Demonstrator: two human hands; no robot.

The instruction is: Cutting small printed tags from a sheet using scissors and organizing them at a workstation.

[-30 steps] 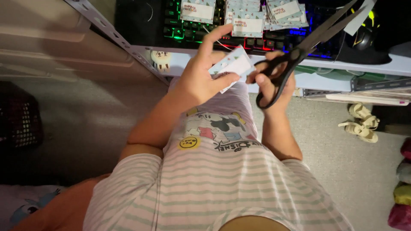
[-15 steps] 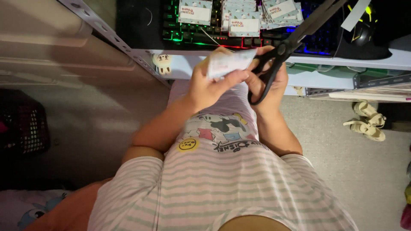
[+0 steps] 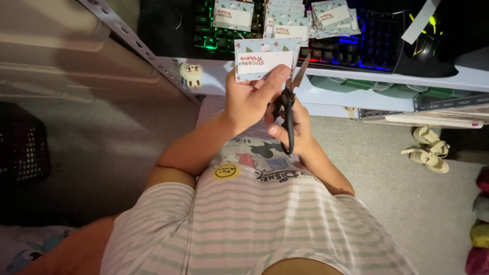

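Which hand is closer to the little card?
Left. The left hand holds the card by its lower edge. The right hand sits lower, gripping black scissors whose blades reach the card's right edge.

You hold a pale blue rectangular label (image 3: 265, 59) with a white centre; similar labels (image 3: 285, 15) lie in piles across the keyboard behind it.

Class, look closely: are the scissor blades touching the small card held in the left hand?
Touching. In the head view the scissors have their blades at the right edge of the card, which the left hand holds up.
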